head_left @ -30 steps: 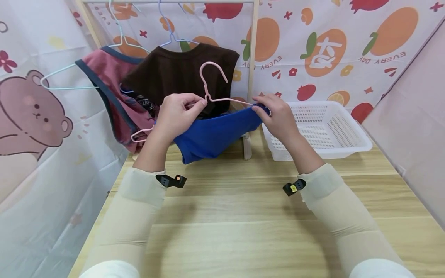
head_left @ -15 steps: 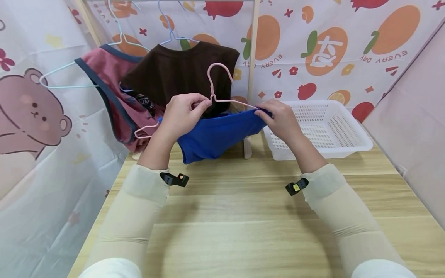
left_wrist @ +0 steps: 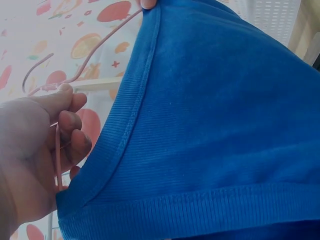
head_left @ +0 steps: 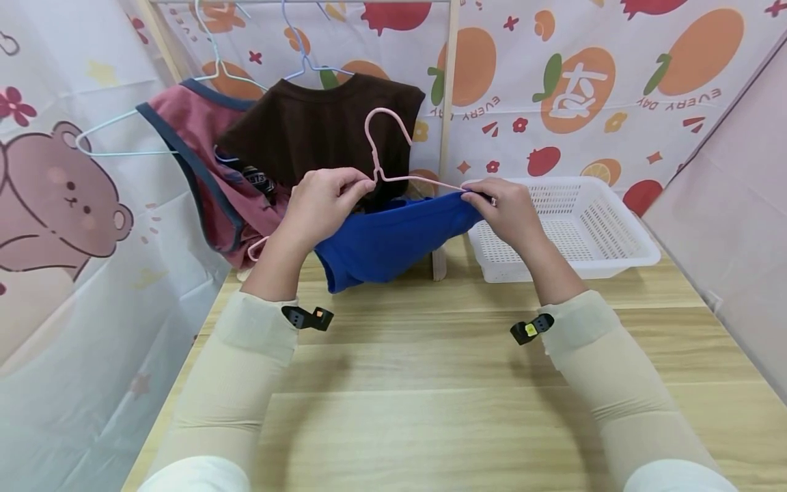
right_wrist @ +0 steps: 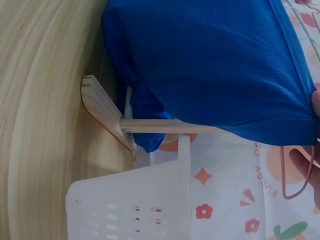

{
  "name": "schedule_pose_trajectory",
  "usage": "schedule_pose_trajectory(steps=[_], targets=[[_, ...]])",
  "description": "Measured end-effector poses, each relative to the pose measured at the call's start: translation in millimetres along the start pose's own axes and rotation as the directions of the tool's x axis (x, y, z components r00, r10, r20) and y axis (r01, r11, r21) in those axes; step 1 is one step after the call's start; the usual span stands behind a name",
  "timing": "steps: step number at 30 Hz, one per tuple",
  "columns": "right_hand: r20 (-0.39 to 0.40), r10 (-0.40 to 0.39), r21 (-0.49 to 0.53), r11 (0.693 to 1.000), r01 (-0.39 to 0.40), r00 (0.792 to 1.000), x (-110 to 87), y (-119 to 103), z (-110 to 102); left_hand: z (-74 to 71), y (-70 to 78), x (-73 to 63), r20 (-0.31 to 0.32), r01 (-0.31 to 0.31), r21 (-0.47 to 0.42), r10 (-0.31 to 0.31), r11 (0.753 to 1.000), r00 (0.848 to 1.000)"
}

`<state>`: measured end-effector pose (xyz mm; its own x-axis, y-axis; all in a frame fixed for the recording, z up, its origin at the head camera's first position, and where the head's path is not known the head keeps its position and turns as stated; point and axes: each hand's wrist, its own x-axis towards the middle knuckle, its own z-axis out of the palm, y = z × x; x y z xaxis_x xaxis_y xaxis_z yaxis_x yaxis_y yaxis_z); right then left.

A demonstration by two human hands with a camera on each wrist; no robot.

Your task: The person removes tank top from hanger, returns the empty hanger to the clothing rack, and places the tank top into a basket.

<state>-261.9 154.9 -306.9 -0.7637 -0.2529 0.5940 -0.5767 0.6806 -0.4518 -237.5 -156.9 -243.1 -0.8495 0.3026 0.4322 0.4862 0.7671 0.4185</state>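
Note:
A pink clothes hanger is held up in front of the rack, its hook pointing upward. My left hand pinches it just below the hook; the left wrist view shows the fingers curled round the wire. A blue sleeveless top with ribbed edging hangs from the hanger. My right hand pinches the top's right shoulder edge, at the hanger's right arm. In the right wrist view the hanger's pink end loop pokes out past the cloth beside the fingers. The left hand covers much of the hanger's left arm.
Behind stands a wooden rack with a brown sleeveless top and a pink vest with dark trim on hangers. A white perforated basket sits at the back right of the wooden table.
Both hands have shifted a little to the right with the hanger and blue top. The right hand has moved outward, drawing the shoulder edge along.

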Motion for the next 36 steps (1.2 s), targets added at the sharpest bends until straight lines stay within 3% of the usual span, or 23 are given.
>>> schedule_pose_trajectory(steps=[15,21,29,36], targets=[[0.044,0.190,0.102,0.976,-0.193,0.981,-6.0,12,-12,3.1,1.1,-1.6,0.029,0.019,0.009,-0.019,1.000,0.999],[-0.005,0.272,0.124,0.955,-0.270,0.962,-10.4,25,-21,-3.6,-3.3,-4.4,-0.010,0.032,0.011,-0.032,0.999,0.999],[-0.040,0.325,0.158,0.936,-0.315,0.945,-12.3,33,-24,-5.2,-3.0,-6.3,0.000,0.044,-0.008,-0.044,0.999,0.999],[-0.083,0.347,0.182,0.927,-0.328,0.934,-14.0,39,-27,-4.9,-5.0,-8.7,-0.054,0.036,-0.008,-0.037,0.999,0.998]])
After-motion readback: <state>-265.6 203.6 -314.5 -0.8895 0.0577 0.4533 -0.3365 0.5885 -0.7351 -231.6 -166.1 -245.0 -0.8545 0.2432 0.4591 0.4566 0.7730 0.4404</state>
